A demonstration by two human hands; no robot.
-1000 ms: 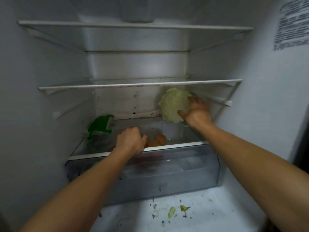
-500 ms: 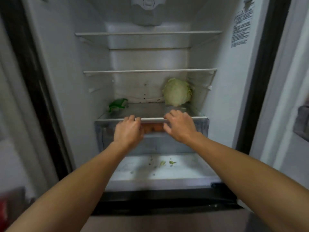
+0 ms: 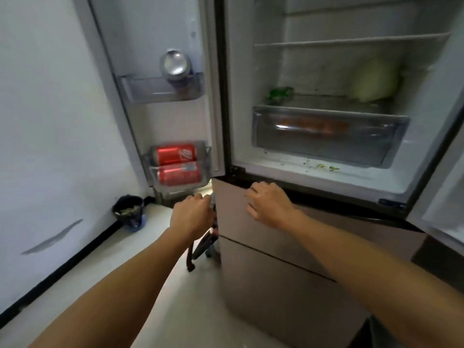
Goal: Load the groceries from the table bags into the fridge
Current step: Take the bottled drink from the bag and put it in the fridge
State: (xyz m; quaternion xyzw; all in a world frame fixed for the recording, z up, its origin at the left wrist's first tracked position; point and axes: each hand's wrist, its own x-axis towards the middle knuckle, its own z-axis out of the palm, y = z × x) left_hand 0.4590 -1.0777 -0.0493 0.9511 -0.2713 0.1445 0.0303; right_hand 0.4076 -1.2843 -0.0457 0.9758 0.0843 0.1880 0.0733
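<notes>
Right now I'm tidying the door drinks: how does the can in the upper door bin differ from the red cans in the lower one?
The upper can stands upright, showing its silver top; the red cans lie on their sides. The upper can is single; the red cans are two, one above the other. Both sit in bins of the open door.

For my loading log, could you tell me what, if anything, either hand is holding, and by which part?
Nothing plainly: the right hand rests on the beige drawer front near its top edge; the left hand curls at its left edge, grip unclear.
</notes>
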